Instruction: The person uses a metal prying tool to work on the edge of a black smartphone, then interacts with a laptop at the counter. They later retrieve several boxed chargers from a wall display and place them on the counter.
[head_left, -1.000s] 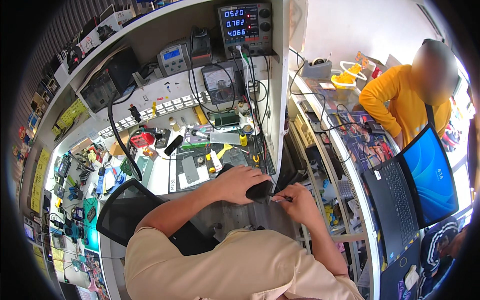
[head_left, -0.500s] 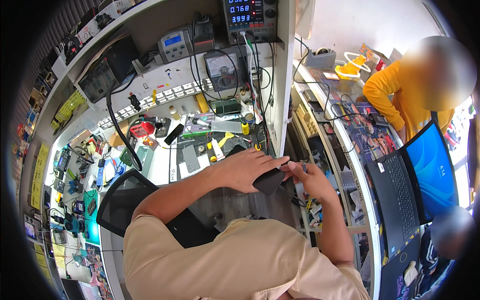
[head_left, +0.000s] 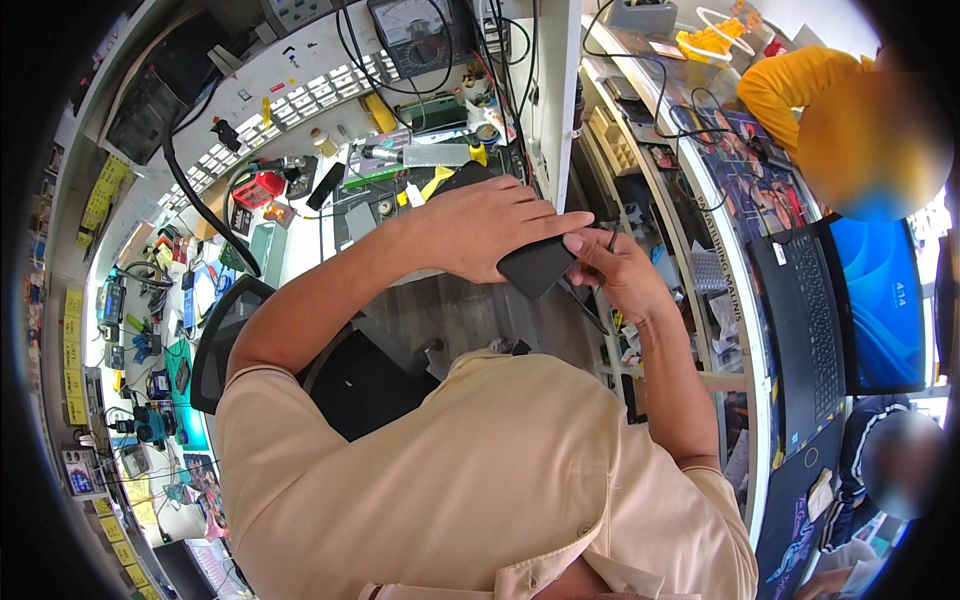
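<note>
My left hand (head_left: 485,232) lies across a flat black slab (head_left: 538,268) that looks like a phone, its fingers closed over it and pointing right. A dark rounded edge shows beyond this hand; whether it belongs to the same slab I cannot tell. At the slab's right edge, the thumb and fingers of my right hand (head_left: 622,275) are pinched together, close to the left fingertips. What sits in that pinch is too small to make out. A thin dark cord (head_left: 590,308) hangs below the right fingers. Both hands are held above the floor, at the near edge of the workbench.
A cluttered workbench holds a yellow tool (head_left: 437,183), a red device (head_left: 258,190) and an analog meter (head_left: 420,45). A black chair (head_left: 365,385) stands at left below my arm. On the right, a laptop (head_left: 800,330) rests on another counter, with two people beyond it.
The whole view has shifted, so the bench and my hands appear higher in the picture. My hands keep nearly the same hold on the black slab.
</note>
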